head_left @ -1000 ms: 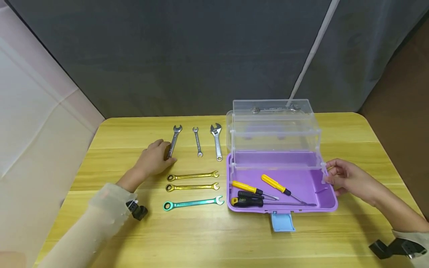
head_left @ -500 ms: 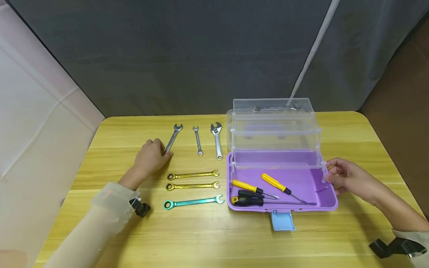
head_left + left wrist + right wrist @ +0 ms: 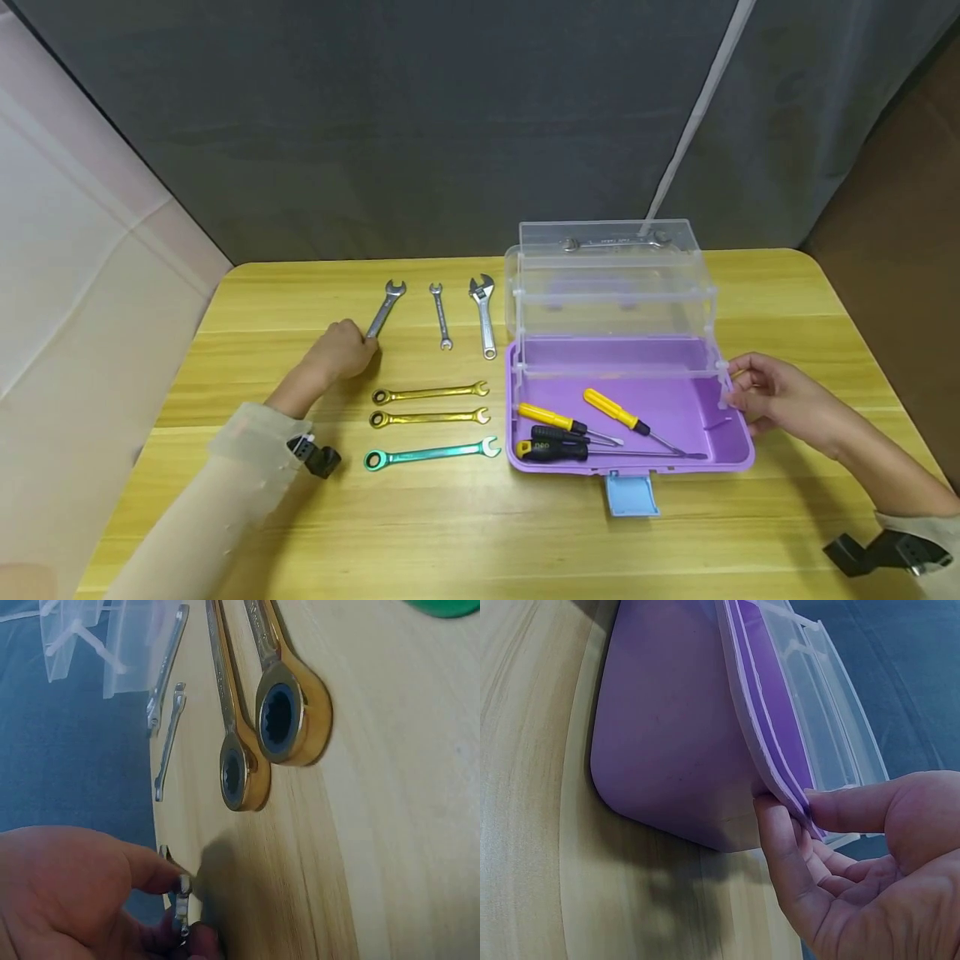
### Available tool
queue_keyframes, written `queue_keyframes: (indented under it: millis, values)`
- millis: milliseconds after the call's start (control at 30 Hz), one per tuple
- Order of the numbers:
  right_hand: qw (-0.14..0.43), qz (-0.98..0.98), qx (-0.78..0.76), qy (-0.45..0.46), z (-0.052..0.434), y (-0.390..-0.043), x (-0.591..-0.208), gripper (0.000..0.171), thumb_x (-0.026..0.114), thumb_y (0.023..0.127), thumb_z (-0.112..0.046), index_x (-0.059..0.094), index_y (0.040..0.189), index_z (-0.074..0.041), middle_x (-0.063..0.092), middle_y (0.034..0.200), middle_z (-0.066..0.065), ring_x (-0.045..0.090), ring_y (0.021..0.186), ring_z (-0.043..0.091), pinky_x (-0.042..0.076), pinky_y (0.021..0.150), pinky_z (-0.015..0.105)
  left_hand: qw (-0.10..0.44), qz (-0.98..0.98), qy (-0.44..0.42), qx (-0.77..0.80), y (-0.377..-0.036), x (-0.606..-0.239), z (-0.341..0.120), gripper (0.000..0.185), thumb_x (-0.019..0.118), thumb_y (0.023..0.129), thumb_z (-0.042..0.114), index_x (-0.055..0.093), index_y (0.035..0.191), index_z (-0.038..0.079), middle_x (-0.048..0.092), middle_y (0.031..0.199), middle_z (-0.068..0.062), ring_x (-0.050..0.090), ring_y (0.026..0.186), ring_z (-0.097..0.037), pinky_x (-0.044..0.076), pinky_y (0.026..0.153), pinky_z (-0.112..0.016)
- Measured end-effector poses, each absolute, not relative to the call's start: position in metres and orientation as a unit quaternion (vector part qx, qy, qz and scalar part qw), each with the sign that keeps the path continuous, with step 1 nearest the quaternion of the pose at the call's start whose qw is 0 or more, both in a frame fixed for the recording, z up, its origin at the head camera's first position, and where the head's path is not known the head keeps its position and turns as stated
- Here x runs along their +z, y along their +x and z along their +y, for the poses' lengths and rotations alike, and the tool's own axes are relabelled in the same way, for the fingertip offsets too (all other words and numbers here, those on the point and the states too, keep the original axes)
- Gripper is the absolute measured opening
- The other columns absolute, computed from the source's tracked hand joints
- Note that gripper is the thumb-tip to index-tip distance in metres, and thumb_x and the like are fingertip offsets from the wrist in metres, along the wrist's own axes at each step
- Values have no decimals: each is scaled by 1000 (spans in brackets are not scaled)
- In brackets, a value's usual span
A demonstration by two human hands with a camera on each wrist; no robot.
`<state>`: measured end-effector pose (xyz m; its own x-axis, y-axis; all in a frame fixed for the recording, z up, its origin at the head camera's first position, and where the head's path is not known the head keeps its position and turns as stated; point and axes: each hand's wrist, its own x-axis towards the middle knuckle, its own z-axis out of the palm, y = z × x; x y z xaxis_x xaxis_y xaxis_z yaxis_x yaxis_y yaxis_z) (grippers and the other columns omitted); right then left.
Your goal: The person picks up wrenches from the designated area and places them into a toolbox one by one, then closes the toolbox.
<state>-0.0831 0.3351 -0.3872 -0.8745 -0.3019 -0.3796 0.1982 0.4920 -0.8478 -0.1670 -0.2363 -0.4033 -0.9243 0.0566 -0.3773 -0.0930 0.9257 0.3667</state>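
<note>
My left hand (image 3: 339,350) pinches the near end of a silver open-end wrench (image 3: 386,308) at the left of the table. In the left wrist view, thumb and fingers grip that wrench's end (image 3: 182,904). At the other side, my right hand (image 3: 783,400) holds the right rim of the purple toolbox (image 3: 675,408), thumb inside and fingers beneath, plain in the right wrist view. The box stands open with its clear trays (image 3: 615,317) raised; a wrench (image 3: 615,242) lies in the top one. Inside are yellow screwdrivers (image 3: 551,417) and black-handled screwdrivers (image 3: 555,451).
Right of the held wrench lie a small silver wrench (image 3: 441,317) and an adjustable wrench (image 3: 484,317). Nearer are two gold ratchet wrenches (image 3: 431,392) and a green one (image 3: 432,454). A blue latch (image 3: 632,496) hangs off the box front. A grey curtain (image 3: 375,125) hangs behind.
My left hand has shifted slightly left and back toward me along the wrench, now pinching its near end. The wrench has tilted and moved a little. The right hand stays on the box.
</note>
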Motion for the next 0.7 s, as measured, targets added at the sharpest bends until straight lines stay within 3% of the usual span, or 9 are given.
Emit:
queue_keyframes:
  millis: [133, 267, 500, 700]
  values:
    - [247, 827, -503, -32, 336, -83, -388, 36, 56, 103, -3, 39, 130, 13, 58, 99, 12, 64, 81, 18, 59, 66, 38, 193, 960, -19, 203, -165, -402, -238, 31, 37, 105, 16, 44, 101, -14, 46, 74, -14, 47, 60, -22, 40, 53, -31]
    - [245, 828, -504, -34, 336, -83, -388, 35, 56, 102, -3, 39, 129, 13, 59, 98, 12, 64, 80, 18, 59, 66, 38, 180, 959, -21, 217, -161, -404, -240, 33, 34, 105, 15, 38, 112, -16, 48, 78, -16, 48, 63, -24, 41, 54, -32]
    - [242, 829, -503, -36, 334, -82, -388, 34, 55, 102, -1, 39, 128, 13, 59, 97, 10, 64, 80, 16, 59, 65, 37, 89, 957, -29, 276, -157, -411, -244, 35, 59, 100, 18, 46, 119, -9, 56, 87, -18, 53, 71, -26, 43, 60, -34]
    - [241, 831, -500, -41, 335, -82, -390, 34, 53, 103, 0, 38, 130, 14, 59, 98, 8, 63, 80, 14, 59, 65, 36, -4, 947, -34, 321, -157, -417, -246, 36, 60, 102, 14, 56, 129, -9, 63, 95, -22, 55, 72, -26, 44, 59, -32]
